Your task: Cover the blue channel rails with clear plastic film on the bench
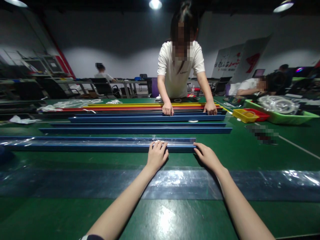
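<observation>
A long blue rail (95, 144) lies across the green desk (175, 220), running from the far left edge to just right of centre, with a clear film (75, 141) wrapped over it. The left hand (157, 156) rests palm down on the rail near its right end, fingers spread and laid over the top edge. The right hand (208, 156) sits at the rail's right tip, fingers loosely curled, the fingertips touching the end; whether it pinches the film cannot be told.

Near the person, a wide strip of clear sheet (250, 185) lies flat along the desk, passing under both forearms.

Farther off, two more blue rails (135, 130) lie parallel to the first, well apart from it. Beyond them a stack of rails in blue, black, red and yellow (140, 107) runs the same way. A co-worker in a white shirt (178, 71) leans over from the far side, both hands pressed down on the blue rail at the near edge of that stack.

To the far right stand a yellow tray (244, 115), a red tray (261, 115) just behind it, and a green tray (295, 117) holding coils of clear material (278, 104). White cord (75, 104) lies at the far left. Other people sit at tables in the background.
</observation>
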The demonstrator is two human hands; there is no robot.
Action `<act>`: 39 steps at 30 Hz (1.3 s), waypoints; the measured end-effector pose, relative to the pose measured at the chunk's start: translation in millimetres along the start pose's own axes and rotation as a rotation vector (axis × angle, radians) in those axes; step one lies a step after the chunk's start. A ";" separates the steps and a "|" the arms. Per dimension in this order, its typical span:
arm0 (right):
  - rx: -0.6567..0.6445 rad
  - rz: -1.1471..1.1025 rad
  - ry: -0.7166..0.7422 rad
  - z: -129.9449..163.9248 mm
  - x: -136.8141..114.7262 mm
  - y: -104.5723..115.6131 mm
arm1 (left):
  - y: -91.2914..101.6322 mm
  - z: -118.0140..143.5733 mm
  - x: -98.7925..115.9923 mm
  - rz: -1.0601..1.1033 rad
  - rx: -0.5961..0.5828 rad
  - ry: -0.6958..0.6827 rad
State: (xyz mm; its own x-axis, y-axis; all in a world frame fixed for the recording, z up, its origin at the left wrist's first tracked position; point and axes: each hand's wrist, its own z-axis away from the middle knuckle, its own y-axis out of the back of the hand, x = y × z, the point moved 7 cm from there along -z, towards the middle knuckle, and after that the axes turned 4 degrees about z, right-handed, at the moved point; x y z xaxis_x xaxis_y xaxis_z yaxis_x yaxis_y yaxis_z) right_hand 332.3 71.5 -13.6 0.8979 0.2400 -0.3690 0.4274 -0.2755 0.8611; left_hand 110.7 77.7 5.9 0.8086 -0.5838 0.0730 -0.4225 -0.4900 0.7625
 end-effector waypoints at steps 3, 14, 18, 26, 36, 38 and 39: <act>0.002 0.000 0.003 -0.3 1.3 -1.3 | -3.7 0.4 -0.1 0.008 -0.024 -0.013; 0.006 -0.013 0.015 -0.1 1.6 -2.1 | -4.9 1.1 -0.6 0.035 -0.055 0.002; 0.022 -0.034 0.021 0.0 1.4 -1.2 | -5.4 1.1 -1.1 0.041 -0.066 0.014; 0.062 -0.153 -0.038 -1.3 5.5 -3.3 | -8.0 -1.0 -3.1 0.054 -0.112 0.025; 0.084 -0.197 -0.078 -2.9 13.4 -7.0 | -9.8 -2.6 -2.3 0.037 -0.141 0.030; 0.084 -0.189 -0.077 -3.2 13.4 -7.0 | -10.0 -4.0 -2.1 0.036 -0.147 0.030; 0.085 -0.186 -0.073 -3.3 13.3 -6.9 | -10.2 -4.6 -2.0 0.035 -0.152 0.031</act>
State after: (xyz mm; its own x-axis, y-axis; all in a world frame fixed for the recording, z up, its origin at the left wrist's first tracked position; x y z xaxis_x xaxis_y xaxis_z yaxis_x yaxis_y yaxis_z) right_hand 340.9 79.7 -23.3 0.8069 0.2266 -0.5455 0.5907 -0.3115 0.7443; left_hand 115.2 86.9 0.9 0.8081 -0.5768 0.1191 -0.3855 -0.3652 0.8474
